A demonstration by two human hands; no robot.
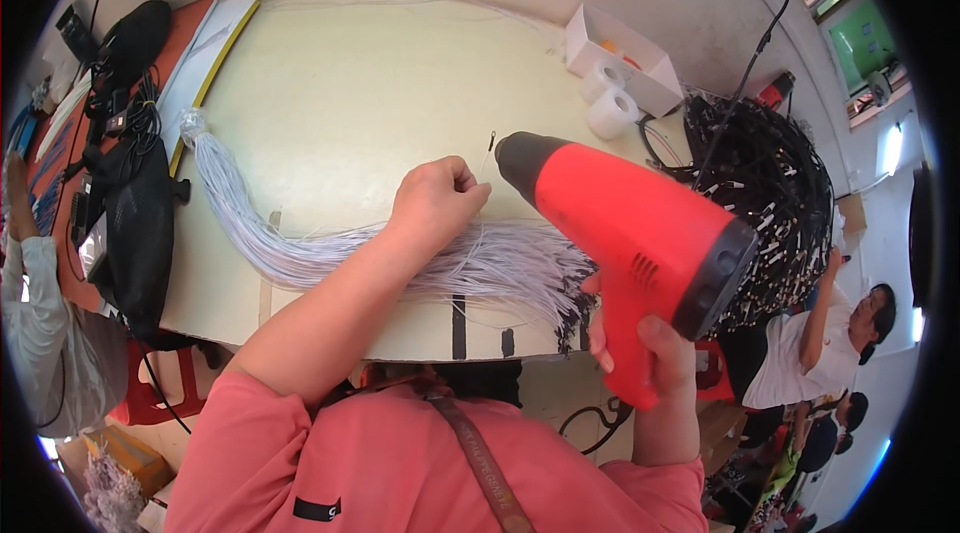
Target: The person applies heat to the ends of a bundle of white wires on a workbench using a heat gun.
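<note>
My right hand (655, 348) is wrapped round the handle of a red heat gun (635, 213) with a black nozzle. The nozzle points left, toward a small black tip (491, 141) on a thin pale wire. That wire rises from the closed fingers of my left hand (438, 195), pinched between thumb and fingertips. Under my left forearm lies a long bundle of thin white wires (270, 251), tied at its far left end. Its right end fans out into many dark tips, partly behind the heat gun.
Two white rolls (612, 113) stand beside a white open box (625, 58) at the back right. A heap of black cables (770, 203) covers the right side. Black bags and cords (140, 203) lie on the left. A seated person (815, 343) is at the right, another (40, 323) at the left.
</note>
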